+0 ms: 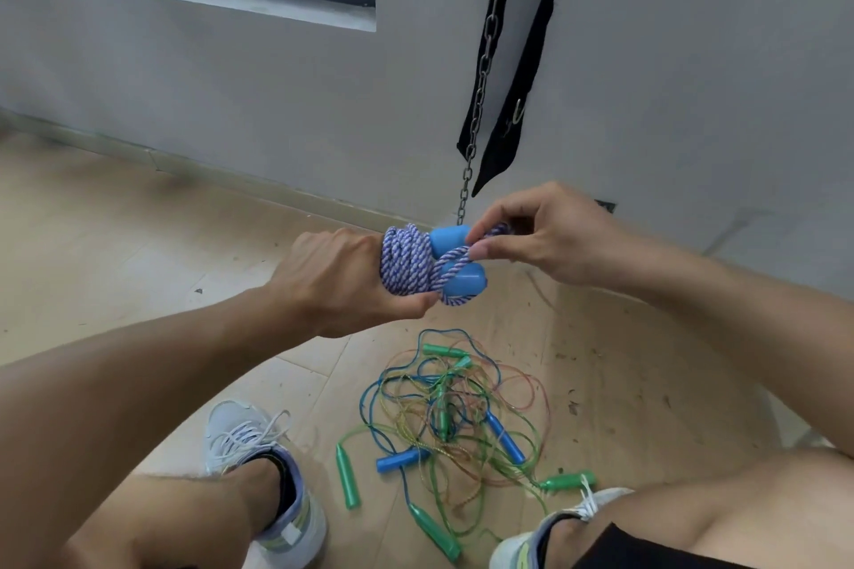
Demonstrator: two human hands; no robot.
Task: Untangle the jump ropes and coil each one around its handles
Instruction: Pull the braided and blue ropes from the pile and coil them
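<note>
Blue rope [406, 263]: left hand [342, 286] grips coil; right hand [545, 236] pinches tail; tuck it snug between handles [450, 238].

Blue handles [455, 261] mostly hidden by braided rope [406, 261].

The single head-worn view looked forward and steeply down from above the person's own arms, close to both hands. The left hand [342, 277] and right hand [550, 236] sat near mid-frame. Beyond the fingertips [478, 250] rose a grey wall [693, 60]; below the fingers, nearer the camera, lay the wooden floor [115, 245] and both shoes. Wide-angle bending curved the edges.
</note>
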